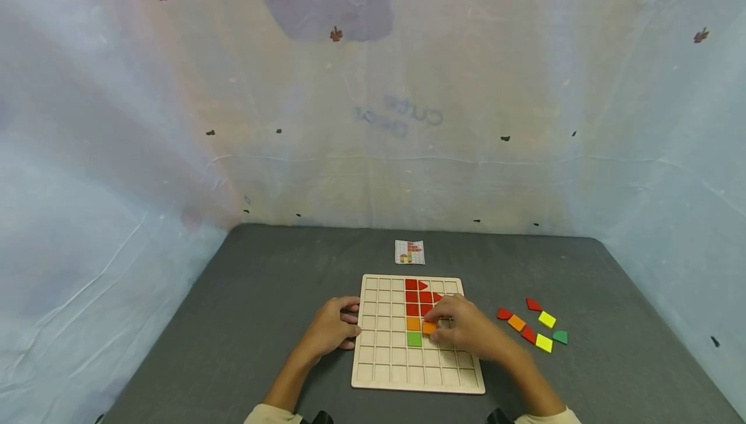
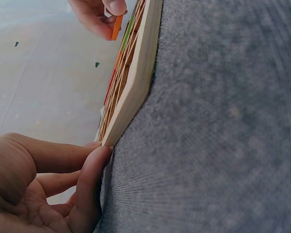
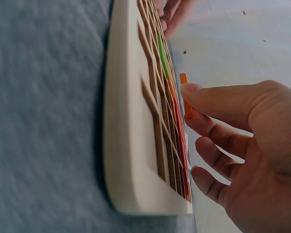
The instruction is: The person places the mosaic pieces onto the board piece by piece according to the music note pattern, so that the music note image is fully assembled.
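Note:
A wooden grid board (image 1: 381,372) lies on the dark table. At its left edge is my left hand (image 1: 331,328), the thumb and forefinger pinching the rim in the left wrist view. My right hand (image 1: 466,330) is over the board's right half, holding an orange square tile (image 3: 185,99) between thumb and fingertips, just above the grid. Red tiles (image 1: 411,296) fill cells in the upper middle. Below them sit an orange tile (image 1: 413,323) and a green tile (image 1: 414,339). My right fingers hide part of the grid.
A small pattern card (image 1: 410,252) lies behind the board. To the right are several loose tiles, among them a yellow tile (image 1: 544,343), an orange tile (image 1: 517,323), a red tile (image 1: 533,304) and a green tile (image 1: 560,336). A pale curtain (image 1: 373,184) hangs beyond the table.

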Motion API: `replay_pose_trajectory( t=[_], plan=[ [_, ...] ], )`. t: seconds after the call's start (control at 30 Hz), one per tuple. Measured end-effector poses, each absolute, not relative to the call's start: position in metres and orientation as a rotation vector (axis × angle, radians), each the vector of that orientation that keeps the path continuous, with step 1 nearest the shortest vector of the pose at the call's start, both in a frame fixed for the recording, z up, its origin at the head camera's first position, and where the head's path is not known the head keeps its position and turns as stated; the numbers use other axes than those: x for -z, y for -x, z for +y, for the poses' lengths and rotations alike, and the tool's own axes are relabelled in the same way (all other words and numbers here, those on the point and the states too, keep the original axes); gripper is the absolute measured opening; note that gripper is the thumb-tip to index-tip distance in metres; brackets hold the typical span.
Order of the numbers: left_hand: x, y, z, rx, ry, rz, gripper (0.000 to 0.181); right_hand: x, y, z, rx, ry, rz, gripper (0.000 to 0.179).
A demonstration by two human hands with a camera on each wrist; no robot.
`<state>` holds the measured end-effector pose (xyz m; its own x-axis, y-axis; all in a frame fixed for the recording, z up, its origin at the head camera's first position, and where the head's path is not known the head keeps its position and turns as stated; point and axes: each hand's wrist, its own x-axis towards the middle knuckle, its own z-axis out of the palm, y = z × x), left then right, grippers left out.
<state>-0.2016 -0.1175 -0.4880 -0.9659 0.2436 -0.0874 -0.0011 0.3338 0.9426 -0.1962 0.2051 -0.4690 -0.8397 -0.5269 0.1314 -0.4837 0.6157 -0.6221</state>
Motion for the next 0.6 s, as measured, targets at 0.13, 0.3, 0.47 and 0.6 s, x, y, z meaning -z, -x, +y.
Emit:
replay_pose_trajectory(
  t=[0.13,0.3,0.47,0.6],
  plan=[
    [0.489,0.202,-0.118,-1.678,-0.22,2.388,0.061,0.468,0.194,0.198,1.029,0.857,2.743,0.025],
    [0.49,0.203,-0.117,-1.674,-0.222,2.391,0.061,0.468,0.191,0.191,1.032,0.873,2.728,0.024],
    [0.488,0.202,-0.117,-1.69,-0.218,2.379,0.061,0.465,0.187,0.185,0.989,0.869,2.725,0.022],
    [0.487,0.201,-0.117,-1.701,-0.218,2.374,0.063,0.464,0.184,0.179,0.969,0.875,2.702,0.025]
  ],
)
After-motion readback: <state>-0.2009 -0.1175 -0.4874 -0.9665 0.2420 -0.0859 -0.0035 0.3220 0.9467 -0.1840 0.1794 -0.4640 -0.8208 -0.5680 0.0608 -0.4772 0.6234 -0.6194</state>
